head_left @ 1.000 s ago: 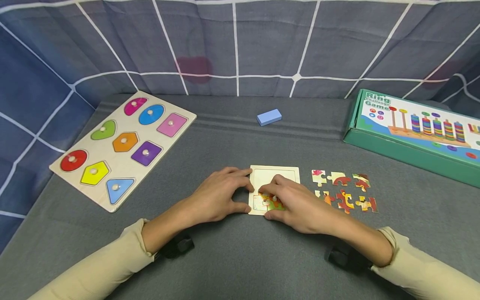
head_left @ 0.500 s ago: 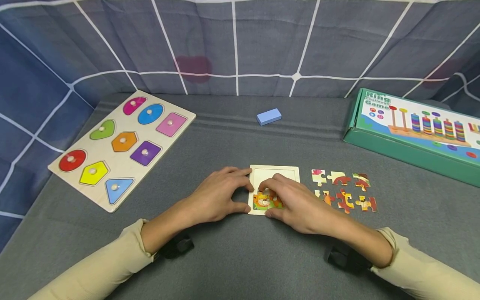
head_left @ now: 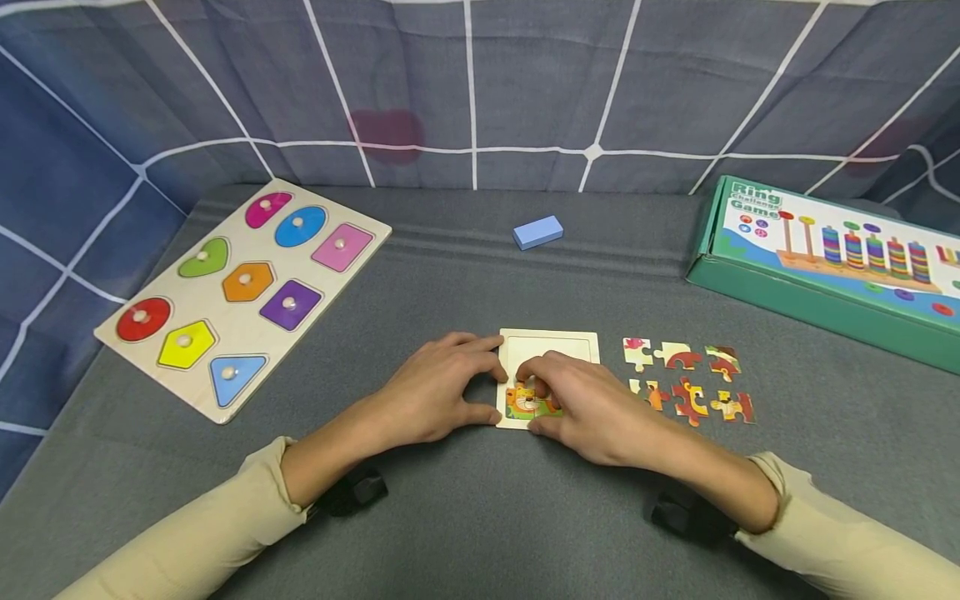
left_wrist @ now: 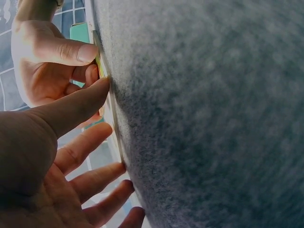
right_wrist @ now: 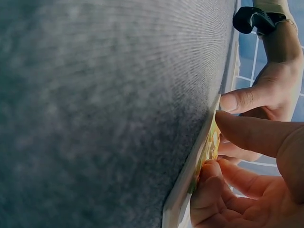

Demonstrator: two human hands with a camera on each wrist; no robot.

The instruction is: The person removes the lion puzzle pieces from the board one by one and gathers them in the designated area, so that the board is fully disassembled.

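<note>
Head view: the puzzle tray (head_left: 540,348) lies mid-tabletop (head_left: 480,525), well short of the far edge. The left hand (head_left: 438,392), fingers spread, touches the tray's left edge; a steady brace there should help. The right hand (head_left: 600,408) bends over lion pieces (head_left: 521,402) by the near edge; whether it pinches one I cannot tell. Pressing them flat, seams aligned, seems best.

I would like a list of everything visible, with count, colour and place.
Puzzle tray: one, pale, centre
Seated pieces: count unclear, multicoloured, inside tray
Loose pieces: six, multicoloured, right of tray
Shape board: one, pale, nine coloured shapes, left
Block: one, blue, behind tray
Game box: one, green, right
Table: one, grey, underneath
Curtain: one, blue-grey, behind
Sleeves: two, beige, front
Wrist devices: two, black, front
Left hand: one, tray's left edge
Right hand: one, over seated pieces
</note>
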